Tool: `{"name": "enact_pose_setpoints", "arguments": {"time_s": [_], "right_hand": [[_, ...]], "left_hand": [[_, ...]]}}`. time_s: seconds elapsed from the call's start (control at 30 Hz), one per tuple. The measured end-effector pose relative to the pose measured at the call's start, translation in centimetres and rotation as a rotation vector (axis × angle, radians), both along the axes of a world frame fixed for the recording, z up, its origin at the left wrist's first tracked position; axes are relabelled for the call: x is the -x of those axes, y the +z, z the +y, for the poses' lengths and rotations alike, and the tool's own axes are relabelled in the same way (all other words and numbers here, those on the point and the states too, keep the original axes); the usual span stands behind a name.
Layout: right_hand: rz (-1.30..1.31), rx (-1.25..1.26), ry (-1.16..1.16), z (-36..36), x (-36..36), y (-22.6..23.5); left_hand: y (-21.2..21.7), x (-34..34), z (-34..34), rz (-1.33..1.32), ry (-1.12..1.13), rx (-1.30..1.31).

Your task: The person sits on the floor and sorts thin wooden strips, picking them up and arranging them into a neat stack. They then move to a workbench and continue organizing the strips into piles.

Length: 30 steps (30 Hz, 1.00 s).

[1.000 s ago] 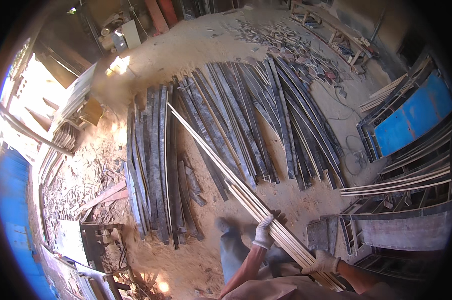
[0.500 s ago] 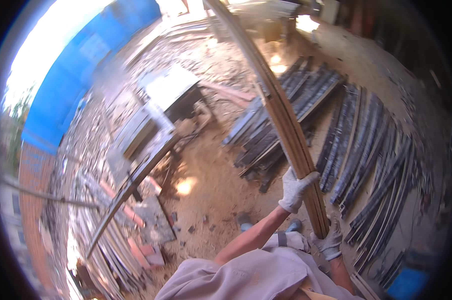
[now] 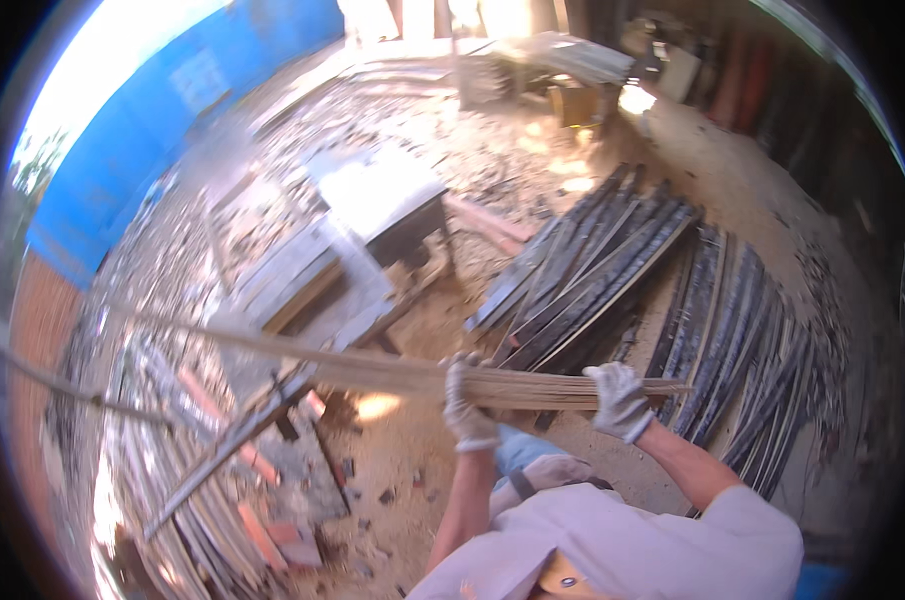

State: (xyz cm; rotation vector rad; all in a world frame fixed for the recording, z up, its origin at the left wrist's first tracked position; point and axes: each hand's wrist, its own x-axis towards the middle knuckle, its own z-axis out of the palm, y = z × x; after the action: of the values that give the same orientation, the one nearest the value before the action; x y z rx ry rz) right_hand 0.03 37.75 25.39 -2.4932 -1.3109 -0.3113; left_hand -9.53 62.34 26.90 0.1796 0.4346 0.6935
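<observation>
A long stack of thin wooden strips (image 3: 533, 389) lies across in front of me, held off the ground. My left hand (image 3: 469, 408), in a pale work glove, is closed around the strips, its fingers showing over the far edge. Close to the right end of the stack, my right hand (image 3: 622, 402), gloved too, grips it from the near side. From my left hand the strips run far out to the left and look narrower there, passing in front of a metal-topped bench (image 3: 358, 290).
Dark boards (image 3: 593, 265) lie piled ahead, with more dark strips (image 3: 708, 320) to the right. A bright-topped box (image 3: 378, 190) stands behind the bench. At lower left are a narrow dark rail (image 3: 223, 455) and long pale strips (image 3: 138, 450). A blue wall (image 3: 143, 150) rises far left.
The strips have swung left, from pointing away ahead of me to lying crosswise. My left hand has moved left, and my right hand has come up and slightly left, both still gripping.
</observation>
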Motion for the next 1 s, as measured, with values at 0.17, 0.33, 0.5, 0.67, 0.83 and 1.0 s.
{"name": "enact_pose_setpoints", "arguments": {"time_s": [0.17,0.33,0.5,0.67,0.83,1.0], "right_hand": [[-0.004,0.160,0.228,15.1,-6.9,2.2],[-0.071,0.130,0.384,29.8,-13.4,0.0],[0.019,0.147,0.532,44.0,-16.8,-3.0],[-0.018,0.215,0.581,55.7,-16.0,-8.8],[0.022,0.326,0.601,61.2,-15.4,-10.1],[0.055,0.374,0.529,64.5,-14.4,-13.7]], "left_hand": [[-6.7,-1.1,13.7,0.116,0.117,-0.039],[-12.6,-2.8,27.7,0.130,0.095,-0.039],[-13.6,-2.7,39.0,0.261,0.166,0.046],[-12.9,0.8,45.9,0.414,-0.272,0.149],[-11.8,4.2,46.8,1.755,-0.363,-1.298],[-10.2,-0.2,50.6,1.423,-0.464,-2.188]]}}
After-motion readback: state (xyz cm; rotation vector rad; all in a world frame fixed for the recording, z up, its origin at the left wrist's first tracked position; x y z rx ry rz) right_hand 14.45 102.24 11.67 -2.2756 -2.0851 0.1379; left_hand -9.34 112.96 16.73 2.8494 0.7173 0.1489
